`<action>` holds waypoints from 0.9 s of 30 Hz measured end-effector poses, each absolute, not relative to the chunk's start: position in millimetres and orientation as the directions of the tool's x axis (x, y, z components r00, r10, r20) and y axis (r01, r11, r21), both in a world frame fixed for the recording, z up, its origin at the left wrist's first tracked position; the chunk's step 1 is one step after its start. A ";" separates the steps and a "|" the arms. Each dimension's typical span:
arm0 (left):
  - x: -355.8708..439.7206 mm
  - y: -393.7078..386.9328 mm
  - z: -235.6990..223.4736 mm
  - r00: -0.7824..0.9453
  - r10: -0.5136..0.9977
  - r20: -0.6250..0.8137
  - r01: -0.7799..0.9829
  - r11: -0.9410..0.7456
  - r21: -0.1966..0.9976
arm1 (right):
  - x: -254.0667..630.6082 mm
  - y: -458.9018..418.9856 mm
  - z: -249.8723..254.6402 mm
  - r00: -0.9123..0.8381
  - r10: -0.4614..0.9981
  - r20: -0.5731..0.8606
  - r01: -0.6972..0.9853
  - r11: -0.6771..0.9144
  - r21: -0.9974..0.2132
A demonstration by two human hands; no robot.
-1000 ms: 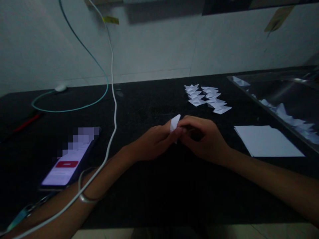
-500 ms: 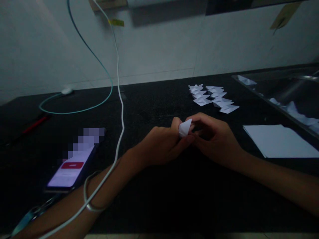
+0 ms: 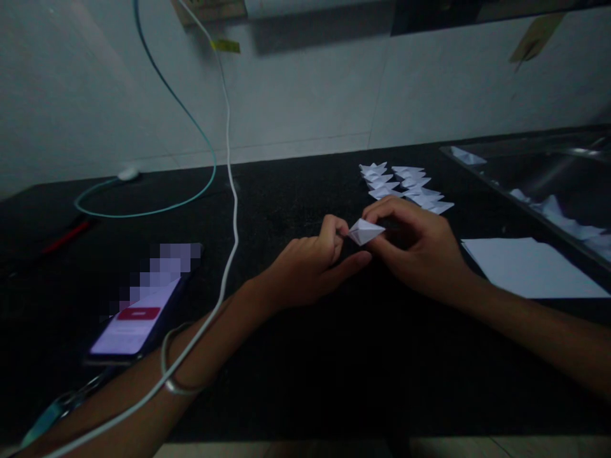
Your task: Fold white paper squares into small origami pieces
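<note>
My left hand [image 3: 305,267] and my right hand [image 3: 420,245] meet in the middle of the frame, both pinched on one small folded paper piece [image 3: 365,231], which I hold just above the dark bench [image 3: 305,369]. It has a pointed shape already, so I judge its folding is nearly done. Behind my right hand, two rows of finished folded pieces [image 3: 405,184] lie on the bench. At the right, a stack of flat white sheets [image 3: 529,267] waits unfolded, so more work is left. At the lower left lies a lit phone [image 3: 143,305], crossed nearby by a white cable [image 3: 232,210].
</note>
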State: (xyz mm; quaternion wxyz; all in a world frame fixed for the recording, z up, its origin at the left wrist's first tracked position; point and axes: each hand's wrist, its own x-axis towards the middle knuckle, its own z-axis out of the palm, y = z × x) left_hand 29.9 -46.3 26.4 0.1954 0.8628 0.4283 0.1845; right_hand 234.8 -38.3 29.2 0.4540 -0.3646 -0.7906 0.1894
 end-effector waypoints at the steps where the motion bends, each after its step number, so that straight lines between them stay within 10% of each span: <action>1: 29.7 -44.9 25.3 0.558 0.816 0.149 0.661 -0.546 0.516 | 240.1 -31.7 30.6 -0.314 0.725 0.613 0.462 0.681 -0.568; 15: 32.1 -44.0 28.3 0.574 0.816 0.069 0.735 -0.551 0.396 | 296.7 16.6 36.1 -0.479 0.741 0.471 0.818 0.571 -0.066; 27: 33.6 -43.5 31.2 0.587 0.809 0.032 0.745 -0.555 0.370 | 296.3 23.6 24.9 -0.441 0.793 0.421 0.856 0.513 -0.070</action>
